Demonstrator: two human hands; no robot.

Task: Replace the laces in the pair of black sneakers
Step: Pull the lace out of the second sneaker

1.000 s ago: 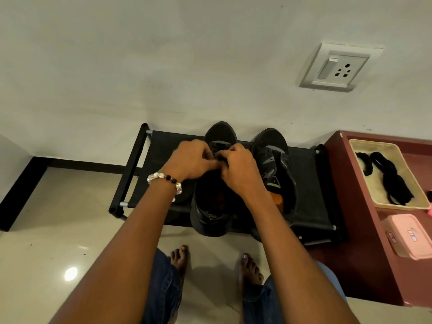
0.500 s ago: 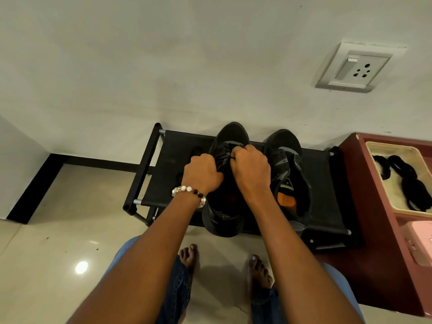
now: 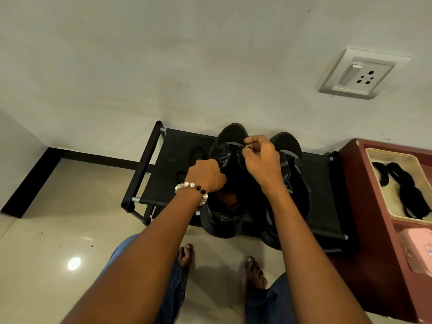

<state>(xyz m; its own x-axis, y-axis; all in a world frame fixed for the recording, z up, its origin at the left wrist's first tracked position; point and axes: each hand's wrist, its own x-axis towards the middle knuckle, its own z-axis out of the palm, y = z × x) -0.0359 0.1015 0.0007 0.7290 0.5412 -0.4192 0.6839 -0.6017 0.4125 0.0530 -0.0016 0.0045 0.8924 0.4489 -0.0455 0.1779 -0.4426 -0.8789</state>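
Two black sneakers stand side by side on a low black shoe rack, toes toward the wall. My left hand, with a bead bracelet at the wrist, grips the left side of the left sneaker near its opening. My right hand is over the front of that shoe's lacing area, its fingertips pinching the black lace or tongue there; the exact piece is too dark to tell. The right sneaker stands behind my right forearm, partly hidden.
A maroon cabinet stands right of the rack. On it lie a cream tray holding black laces and a pink box. A wall socket is above. My bare feet are on the glossy floor before the rack.
My right hand has moved forward toward the shoe's toe end. My left hand has drawn back to the side of the shoe, so the two hands have come apart.
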